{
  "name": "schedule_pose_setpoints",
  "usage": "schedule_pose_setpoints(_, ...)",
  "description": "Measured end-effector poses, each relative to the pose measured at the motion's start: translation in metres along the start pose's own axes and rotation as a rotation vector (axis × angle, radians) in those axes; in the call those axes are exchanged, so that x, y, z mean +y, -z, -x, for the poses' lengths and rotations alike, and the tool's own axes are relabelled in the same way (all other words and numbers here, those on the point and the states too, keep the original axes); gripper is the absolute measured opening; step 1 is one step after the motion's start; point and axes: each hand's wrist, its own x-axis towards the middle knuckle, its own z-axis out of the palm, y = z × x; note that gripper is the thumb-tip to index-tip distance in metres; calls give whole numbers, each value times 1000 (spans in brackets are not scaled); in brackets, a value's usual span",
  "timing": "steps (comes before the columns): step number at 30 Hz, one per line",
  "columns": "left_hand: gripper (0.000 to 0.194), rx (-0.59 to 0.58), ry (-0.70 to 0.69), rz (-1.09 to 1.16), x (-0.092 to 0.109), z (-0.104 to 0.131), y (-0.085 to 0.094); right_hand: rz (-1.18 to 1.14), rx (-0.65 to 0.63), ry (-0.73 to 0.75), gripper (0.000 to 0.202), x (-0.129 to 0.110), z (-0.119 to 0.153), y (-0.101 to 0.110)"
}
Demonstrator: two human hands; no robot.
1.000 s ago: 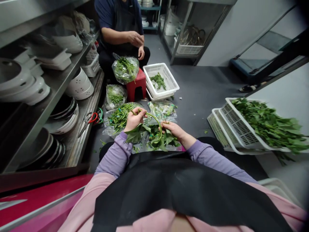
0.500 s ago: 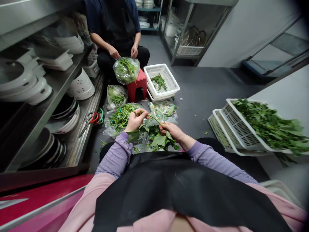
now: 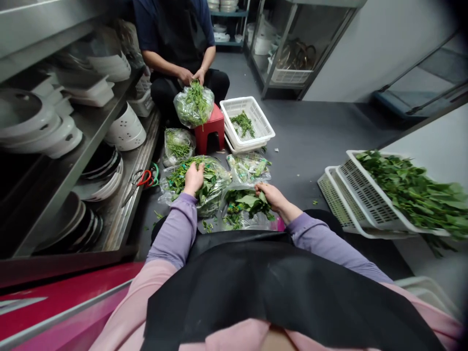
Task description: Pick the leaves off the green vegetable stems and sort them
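Observation:
My left hand (image 3: 194,179) is over the clear plastic bag of cut green stems (image 3: 176,176), touching or just above them. Its thumb stands apart from the fingers, and I see nothing held between them. Near my lap, my right hand (image 3: 271,196) is closed around a leafy green sprig (image 3: 252,202), whose broad leaves hang to the left of the fingers. Below that sprig lies an open plastic bag (image 3: 222,214) with loose leaves in it. Another clear bag of greens (image 3: 248,167) lies on the floor just beyond my right hand.
Across from me a co-worker's hands (image 3: 192,76) hold thin greens over a bag on a red stool (image 3: 210,127). White baskets (image 3: 268,127) stand beside it. Baskets heaped with leafy greens (image 3: 413,190) are at right. Scissors (image 3: 141,180) lie on the left shelf among dishes.
My hands have separated. The left went from the stem between them to the bag of cut stems; the right stays on the leafy sprig. The co-worker's hands have come together over the bag.

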Motion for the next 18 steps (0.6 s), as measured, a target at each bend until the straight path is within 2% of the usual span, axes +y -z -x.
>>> schedule_pose_setpoints(2, 42, -70, 180, 116, -10, -15, 4, -184, -54, 16, 29, -9, 6, 1)
schedule_pose_setpoints(4, 51, -259, 247, 324, -12, -18, 3, -230, -103, 46, 31, -22, 12, 0)
schedule_pose_setpoints(7, 56, -544, 290, 583, -5, -5, -8, -36, -176, 105, 30, -42, 20, -8)
schedule_pose_setpoints(11, 57, -815, 378, 734, 4, 23, -28, 255, -126, 314, 22, -65, 27, -32)
schedule_pose_setpoints(15, 57, -915, 339, 771, 5, 42, -41, 412, -98, 481, 18, -74, 20, -56)
schedule_pose_setpoints(18, 61, -925, 296, 728, 4, 48, -45, 505, -51, 466, 15, -70, 13, -64)
